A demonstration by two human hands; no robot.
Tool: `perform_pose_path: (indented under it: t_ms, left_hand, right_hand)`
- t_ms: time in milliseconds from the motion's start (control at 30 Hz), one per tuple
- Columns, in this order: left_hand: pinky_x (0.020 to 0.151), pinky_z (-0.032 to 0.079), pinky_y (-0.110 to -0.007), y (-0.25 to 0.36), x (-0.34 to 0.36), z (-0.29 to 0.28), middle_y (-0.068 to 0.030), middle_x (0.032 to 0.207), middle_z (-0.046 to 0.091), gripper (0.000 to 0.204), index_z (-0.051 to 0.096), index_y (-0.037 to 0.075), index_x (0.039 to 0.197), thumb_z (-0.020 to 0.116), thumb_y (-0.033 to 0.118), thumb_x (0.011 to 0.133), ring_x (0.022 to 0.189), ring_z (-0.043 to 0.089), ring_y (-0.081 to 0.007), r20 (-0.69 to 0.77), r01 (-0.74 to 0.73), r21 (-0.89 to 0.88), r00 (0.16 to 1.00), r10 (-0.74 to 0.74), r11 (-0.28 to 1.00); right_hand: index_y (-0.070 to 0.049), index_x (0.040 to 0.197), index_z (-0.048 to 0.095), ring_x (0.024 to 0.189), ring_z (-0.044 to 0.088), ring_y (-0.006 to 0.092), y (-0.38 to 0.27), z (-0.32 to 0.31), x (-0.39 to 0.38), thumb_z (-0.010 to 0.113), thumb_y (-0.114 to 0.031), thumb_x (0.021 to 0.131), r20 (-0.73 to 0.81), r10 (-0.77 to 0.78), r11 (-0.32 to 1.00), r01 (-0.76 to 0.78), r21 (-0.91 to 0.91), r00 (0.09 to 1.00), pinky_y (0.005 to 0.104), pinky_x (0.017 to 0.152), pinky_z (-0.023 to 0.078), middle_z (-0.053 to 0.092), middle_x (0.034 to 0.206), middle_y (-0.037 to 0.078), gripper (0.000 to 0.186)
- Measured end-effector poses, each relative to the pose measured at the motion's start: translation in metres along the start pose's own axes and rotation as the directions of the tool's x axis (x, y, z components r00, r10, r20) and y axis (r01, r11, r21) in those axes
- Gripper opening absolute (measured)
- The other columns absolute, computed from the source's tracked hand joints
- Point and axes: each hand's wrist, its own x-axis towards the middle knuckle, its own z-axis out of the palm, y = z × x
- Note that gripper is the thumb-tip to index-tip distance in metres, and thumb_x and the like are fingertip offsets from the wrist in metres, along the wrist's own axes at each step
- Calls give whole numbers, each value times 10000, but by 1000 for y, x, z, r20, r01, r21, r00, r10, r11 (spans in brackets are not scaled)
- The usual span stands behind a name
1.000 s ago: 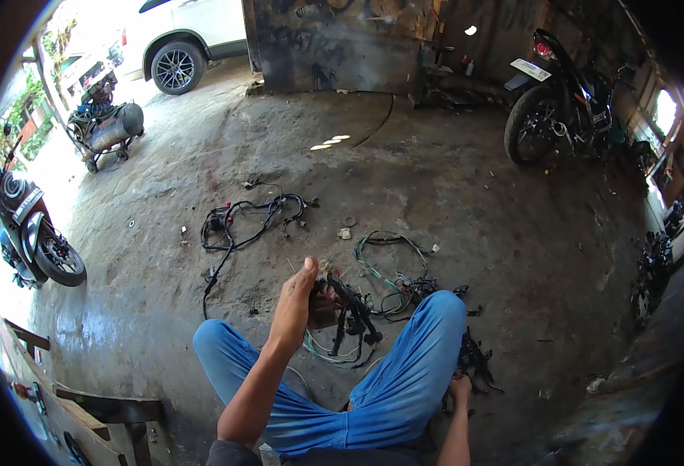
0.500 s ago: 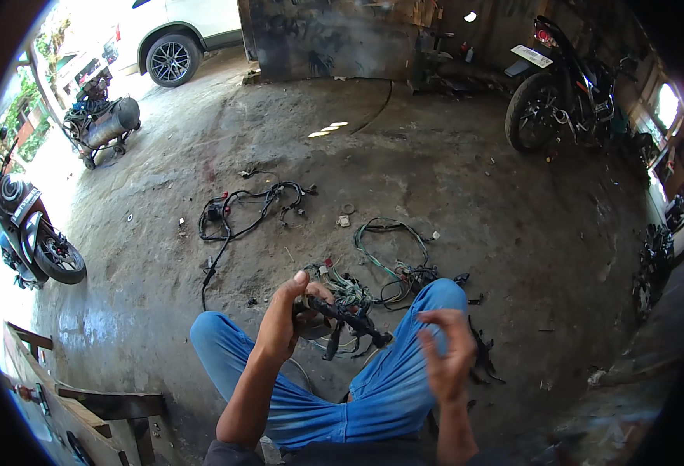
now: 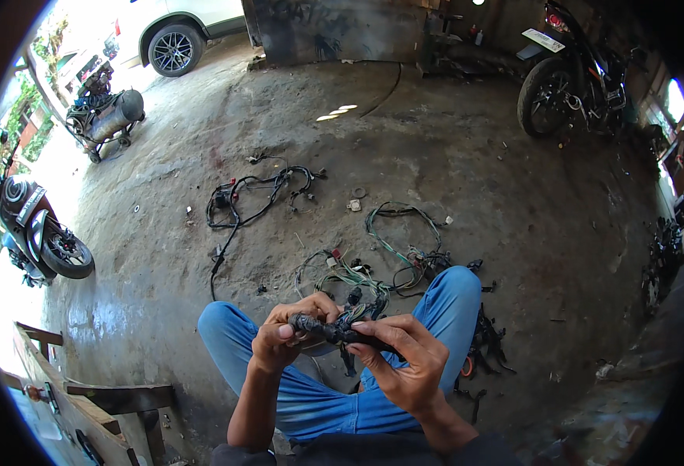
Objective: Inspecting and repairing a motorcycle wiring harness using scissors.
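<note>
Between my knees I hold a black taped wiring harness (image 3: 322, 329) up off the floor. My left hand (image 3: 276, 340) is closed round its left end, thumb on top. With thumb and fingers, my right hand (image 3: 408, 361) pinches the same bundle farther right. Dark connectors (image 3: 354, 297) and loose wires stick out between the hands, and a short black piece hangs beneath. Green and white wires (image 3: 349, 272) spread on the floor just past my hands; whether they all join the held bundle is hidden.
Another black harness (image 3: 241, 213) lies farther off, left of centre. A coil of green wire (image 3: 373, 225) rests right of it. Black scraps (image 3: 488, 342) lie beside my right knee. A wooden frame (image 3: 116, 398) stands at near left; motorcycles (image 3: 62, 248) and an air compressor (image 3: 113, 116) stand farther out.
My right hand has come in from the right and taken hold of the harness, where before it was apart and empty. My left hand keeps its grip, and the bundle now lies more level.
</note>
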Motion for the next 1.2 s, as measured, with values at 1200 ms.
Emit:
perform_pose_path:
  t_ms: [1200]
  left_hand:
    - [493, 427, -361, 83, 56, 4, -102, 569, 596, 458, 723, 29, 1044, 663, 471, 943, 495, 583, -189, 67, 67, 978, 793, -606, 196]
  right_hand:
    - [-104, 967, 770, 836, 658, 204, 57, -35, 57, 732, -17, 787, 312, -54, 861, 203, -467, 949, 351, 835, 504, 689, 864, 10, 204]
